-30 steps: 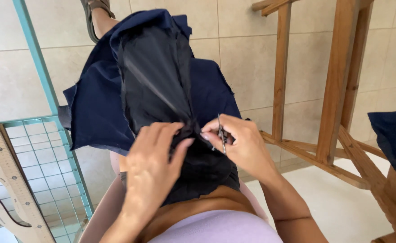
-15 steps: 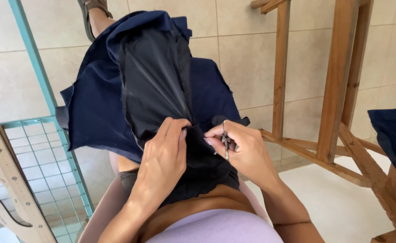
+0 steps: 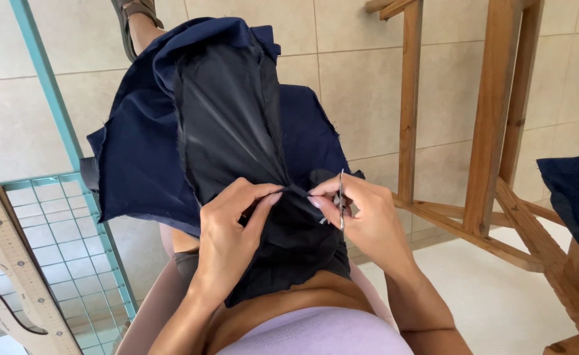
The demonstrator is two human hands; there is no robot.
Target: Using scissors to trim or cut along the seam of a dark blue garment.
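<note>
Left hand (image 3: pixel 233 240): grip pinched on a fold of the black lining (image 3: pixel 237 125), middle of the frame.
Right hand (image 3: pixel 362 220): grip clenched around a small metal tool (image 3: pixel 341 197), tip at the same fold.
Navy fabric (image 3: pixel 138 164): draped over the lap, spreading to upper left.
Wooden frame (image 3: pixel 493 131): right side.
Teal grid (image 3: pixel 59 230): lower left.

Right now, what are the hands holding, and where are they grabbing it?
Both hands pinch the black fabric at a gathered fold in its middle: left hand and right hand. The right also holds a thin metal tool, probably small snips, by its lower end.
</note>
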